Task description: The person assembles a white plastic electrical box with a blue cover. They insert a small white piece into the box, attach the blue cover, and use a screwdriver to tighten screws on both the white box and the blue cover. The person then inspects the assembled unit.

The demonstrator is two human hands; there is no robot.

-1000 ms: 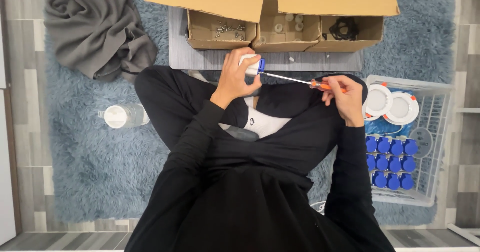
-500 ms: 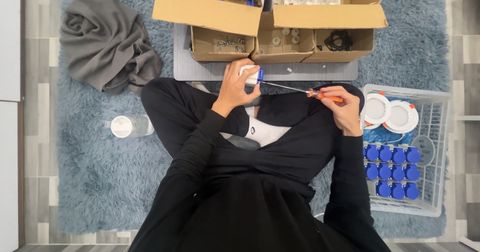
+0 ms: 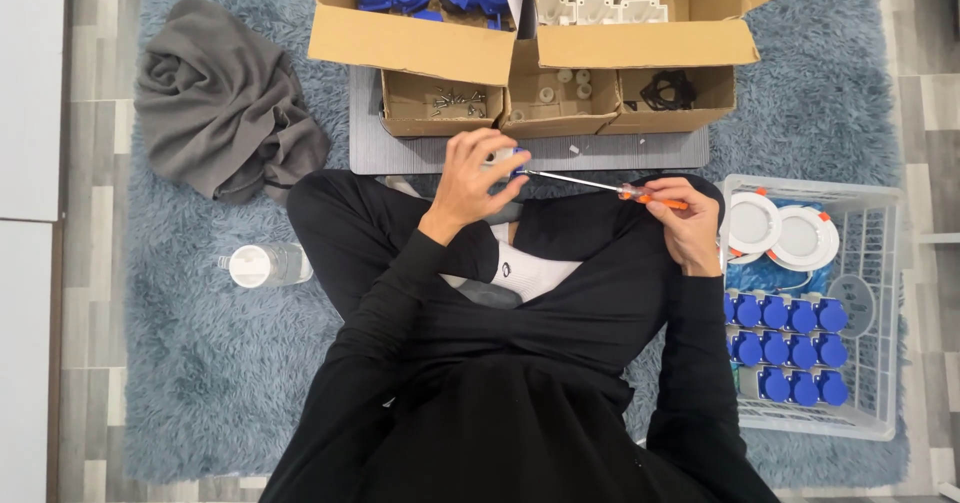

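I sit cross-legged on a blue shaggy rug. My left hand (image 3: 472, 175) grips a small white and blue part (image 3: 508, 159) over my knee, just in front of a grey board (image 3: 420, 151). My right hand (image 3: 685, 215) holds an orange-handled screwdriver (image 3: 600, 184); its thin shaft runs left and its tip meets the part.
Open cardboard boxes (image 3: 420, 43) at the top hold blue parts, white parts, screws and a black cable. A white wire basket (image 3: 880, 313) on the right contains blue parts and round white discs. A grey cloth (image 3: 225, 103) and a clear bottle (image 3: 262, 264) lie at the left.
The view has tilted, so the boxes show more of their insides. Both hands keep their hold, with the screwdriver still against the part.
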